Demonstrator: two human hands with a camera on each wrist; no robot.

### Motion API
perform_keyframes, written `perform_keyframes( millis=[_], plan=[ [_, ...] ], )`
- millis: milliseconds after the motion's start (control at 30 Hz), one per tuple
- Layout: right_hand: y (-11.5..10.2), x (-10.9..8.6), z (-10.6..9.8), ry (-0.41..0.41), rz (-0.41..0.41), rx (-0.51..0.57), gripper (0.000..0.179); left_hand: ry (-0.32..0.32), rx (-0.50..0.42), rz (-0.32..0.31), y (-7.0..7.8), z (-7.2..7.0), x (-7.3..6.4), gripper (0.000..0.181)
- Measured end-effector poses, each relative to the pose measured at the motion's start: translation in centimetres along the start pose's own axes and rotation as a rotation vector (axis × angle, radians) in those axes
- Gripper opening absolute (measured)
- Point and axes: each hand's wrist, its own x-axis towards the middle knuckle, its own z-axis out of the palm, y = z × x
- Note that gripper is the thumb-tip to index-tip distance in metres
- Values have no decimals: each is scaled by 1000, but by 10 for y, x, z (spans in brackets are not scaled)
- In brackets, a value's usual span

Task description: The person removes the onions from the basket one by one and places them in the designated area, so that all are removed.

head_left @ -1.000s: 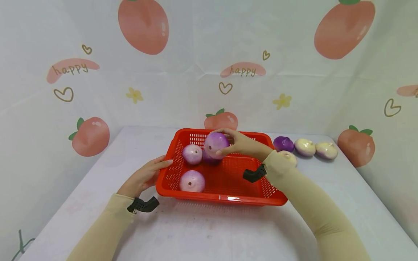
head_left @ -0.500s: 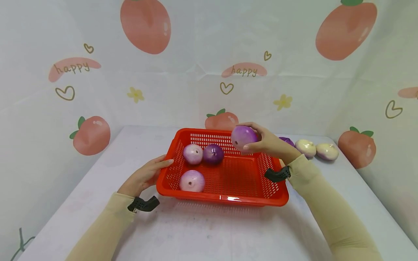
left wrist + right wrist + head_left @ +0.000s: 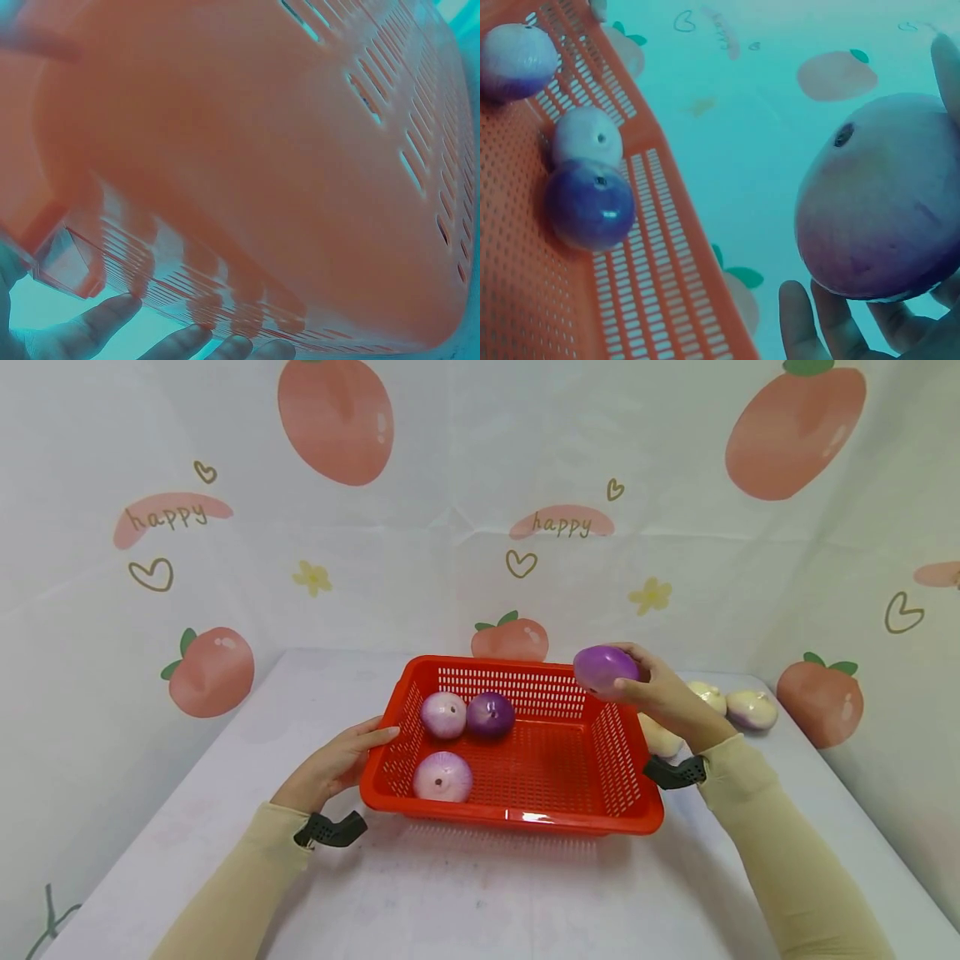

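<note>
My right hand (image 3: pixel 663 697) grips a purple onion (image 3: pixel 602 671) above the back right corner of a red plastic basket (image 3: pixel 480 812). In the right wrist view, that onion (image 3: pixel 877 202) has fingers beneath and beside it. My left hand (image 3: pixel 330 767) holds the basket's left end, thumb over the rim; in the left wrist view its fingertips (image 3: pixel 196 335) touch the slotted outer wall. Inside the basket lie a pale onion (image 3: pixel 444 716), a dark purple onion (image 3: pixel 491 716) touching or close beside it, and another pale onion (image 3: pixel 442 777) near the front left.
Pale onions lie on the table right of the basket: one (image 3: pixel 660 737) close to its wall, another (image 3: pixel 752 710) farther right, and one (image 3: pixel 707 696) partly behind my right hand. A printed cloth (image 3: pixel 420 568) stands behind the white table (image 3: pixel 390 893).
My right hand has lifted the purple onion from over the dark one and carried it right, to above the basket's right end. My left hand and the basket stay in place.
</note>
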Motion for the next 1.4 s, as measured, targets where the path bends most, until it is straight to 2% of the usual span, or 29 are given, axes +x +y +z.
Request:
perform_keyframes(
  millis=[133,300,467,733,867,933,1033,1167,1267,1400],
  plan=[
    [2,-9,-8,28,-12,63,41,10,2,1,-1,-1,0,63],
    [5,-21,-20,63,13,167,54,12,7,6,-1,-1,-1,64],
    [12,-32,-34,66,13,238,63,18,16,2,-1,-2,-2,62],
    [21,-45,-43,103,6,334,49,6,18,10,0,-2,-2,64],
    [24,-52,-49,133,-9,358,49,2,13,11,1,-2,-3,65],
    [26,-55,-53,167,2,348,52,3,13,11,1,-2,-3,65],
    [28,-61,-60,243,61,296,58,11,10,6,0,-2,-3,63],
    [33,-70,-72,313,153,119,70,20,4,0,0,-2,-3,62],
    [39,-77,-80,329,196,-63,74,24,-6,4,0,-1,-3,64],
    [46,-86,-86,334,203,-129,65,29,-11,5,-1,-1,-2,65]
  ],
)
